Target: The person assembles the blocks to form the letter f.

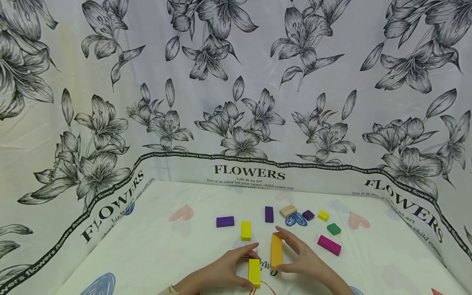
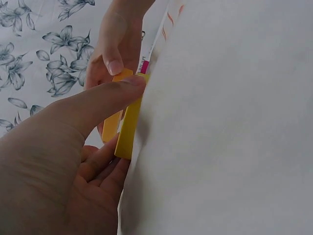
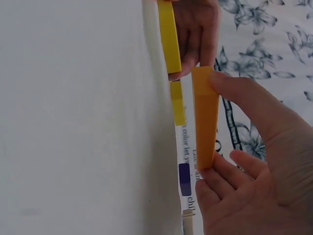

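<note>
A yellow block (image 1: 254,273) is pinched by its ends between the thumb and fingers of my left hand (image 1: 225,268); in the left wrist view the yellow block (image 2: 128,125) lies along the cloth. My right hand (image 1: 306,260) pinches a longer orange block (image 1: 276,250) by its ends, just right of the yellow one, with a gap between them. In the right wrist view the orange block (image 3: 205,117) spans from thumb to fingertips, off the cloth surface.
Beyond the hands lie another yellow block (image 1: 246,230), two purple blocks (image 1: 225,221) (image 1: 269,214) and a wooden piece (image 1: 288,211). To the right are a small purple block (image 1: 308,215), a small yellow block (image 1: 323,216), a green block (image 1: 333,229) and a magenta block (image 1: 329,245).
</note>
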Motion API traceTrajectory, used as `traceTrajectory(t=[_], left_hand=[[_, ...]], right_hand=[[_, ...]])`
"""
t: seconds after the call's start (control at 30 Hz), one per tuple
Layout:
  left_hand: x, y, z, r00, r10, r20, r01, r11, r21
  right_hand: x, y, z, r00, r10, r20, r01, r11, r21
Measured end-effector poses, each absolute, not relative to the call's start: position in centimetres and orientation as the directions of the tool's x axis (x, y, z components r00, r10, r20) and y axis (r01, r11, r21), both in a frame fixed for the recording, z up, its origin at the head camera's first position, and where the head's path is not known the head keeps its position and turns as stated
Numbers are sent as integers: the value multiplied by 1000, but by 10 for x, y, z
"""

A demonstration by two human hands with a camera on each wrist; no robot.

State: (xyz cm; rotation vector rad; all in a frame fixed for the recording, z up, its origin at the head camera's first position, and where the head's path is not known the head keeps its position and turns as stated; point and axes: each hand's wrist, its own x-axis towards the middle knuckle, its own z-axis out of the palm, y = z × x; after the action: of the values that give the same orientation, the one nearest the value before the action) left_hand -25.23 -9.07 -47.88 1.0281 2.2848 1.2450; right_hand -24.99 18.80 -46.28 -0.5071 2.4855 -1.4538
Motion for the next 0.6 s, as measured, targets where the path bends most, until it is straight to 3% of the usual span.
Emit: traceTrajectory(t=[0.6], left_hand=[[-252, -89, -478, -701, 713, -4, 378, 376, 846]], right_hand=[[-250, 186, -476, -903, -426, -54, -180, 489, -854]])
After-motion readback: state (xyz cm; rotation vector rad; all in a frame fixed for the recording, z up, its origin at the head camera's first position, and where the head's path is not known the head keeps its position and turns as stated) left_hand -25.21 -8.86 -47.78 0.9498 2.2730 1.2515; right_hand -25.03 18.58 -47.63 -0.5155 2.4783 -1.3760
